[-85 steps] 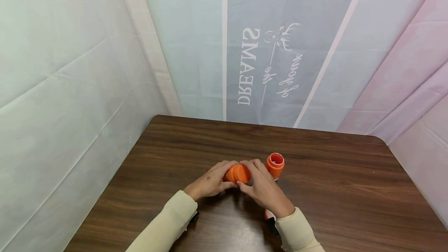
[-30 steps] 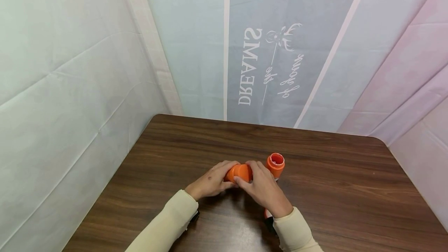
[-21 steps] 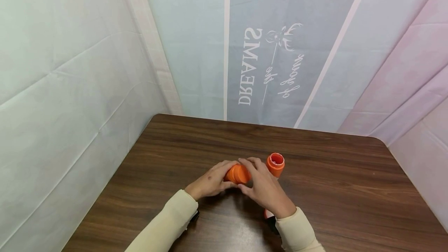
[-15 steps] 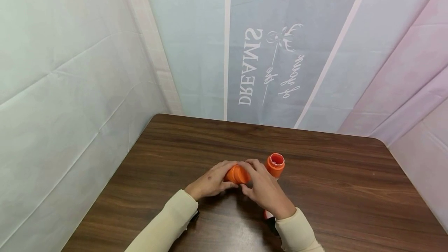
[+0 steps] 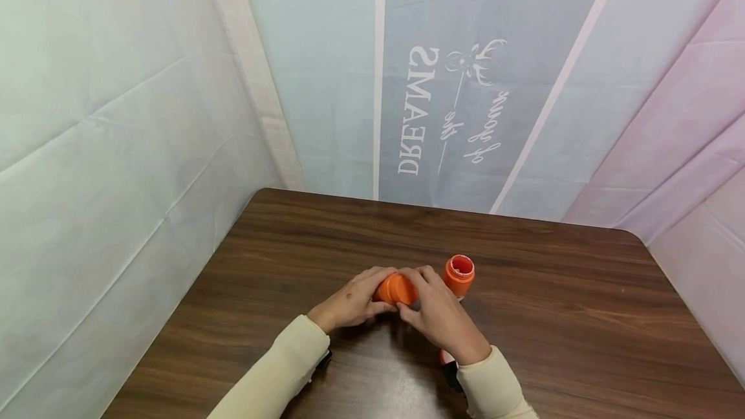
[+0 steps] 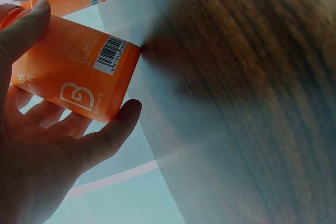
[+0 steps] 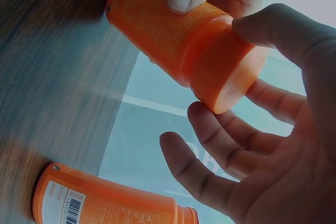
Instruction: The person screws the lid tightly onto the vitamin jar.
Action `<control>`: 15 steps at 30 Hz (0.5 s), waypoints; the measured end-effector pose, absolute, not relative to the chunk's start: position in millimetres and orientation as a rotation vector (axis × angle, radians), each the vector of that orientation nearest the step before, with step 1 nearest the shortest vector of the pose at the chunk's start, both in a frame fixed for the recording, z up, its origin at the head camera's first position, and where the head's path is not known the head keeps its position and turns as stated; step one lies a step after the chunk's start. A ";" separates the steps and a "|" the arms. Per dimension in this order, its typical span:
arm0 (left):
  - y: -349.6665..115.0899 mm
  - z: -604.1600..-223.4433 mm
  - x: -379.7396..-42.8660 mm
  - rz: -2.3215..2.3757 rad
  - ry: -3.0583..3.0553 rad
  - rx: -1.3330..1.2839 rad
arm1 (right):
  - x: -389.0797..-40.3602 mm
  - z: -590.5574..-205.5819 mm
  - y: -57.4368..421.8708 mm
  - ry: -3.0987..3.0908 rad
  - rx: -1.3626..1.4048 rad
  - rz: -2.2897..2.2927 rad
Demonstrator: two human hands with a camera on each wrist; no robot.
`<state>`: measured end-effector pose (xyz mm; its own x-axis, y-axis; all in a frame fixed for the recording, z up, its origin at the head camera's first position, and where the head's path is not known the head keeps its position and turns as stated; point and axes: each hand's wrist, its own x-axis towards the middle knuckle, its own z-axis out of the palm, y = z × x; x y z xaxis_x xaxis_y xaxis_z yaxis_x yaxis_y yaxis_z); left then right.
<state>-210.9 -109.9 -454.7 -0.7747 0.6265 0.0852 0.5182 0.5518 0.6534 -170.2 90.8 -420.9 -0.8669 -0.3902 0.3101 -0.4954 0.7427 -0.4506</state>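
Observation:
My left hand (image 5: 351, 300) grips an orange plastic bottle (image 6: 65, 51), thumb on one side and fingers around the other. The bottle leans over, its orange screw cap (image 5: 403, 290) towards the right and its bottom edge low over the table. My right hand (image 5: 441, 315) pinches the cap between thumb and fingertips in the right wrist view, while another finger stands away from it. A barcode and white print show on the bottle's side. Just beyond my right hand stands a second orange bottle (image 5: 457, 282), upright and uncapped, with white bits around its mouth.
A white disc with a red rim (image 5: 447, 357) lies partly hidden beneath my right wrist. The dark wood-grain table (image 5: 559, 315) meets a printed cloth (image 5: 465, 147) at its back edge. Pale cloth walls stand at both sides.
A second ago my right fingers wrapped farther over the cap; they then loosened, shifted back, and now pinch its edge again. My left hand and both bottles keep their places.

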 end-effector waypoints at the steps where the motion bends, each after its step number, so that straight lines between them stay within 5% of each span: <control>1: -109.9 -454.5 -210.7 1.027 2.625 0.976 | -170.1 -421.2 90.3 -2.749 0.695 0.795; 15: -109.5 -455.2 -210.3 1.014 2.642 0.991 | -170.4 -422.3 86.0 -2.817 0.547 0.878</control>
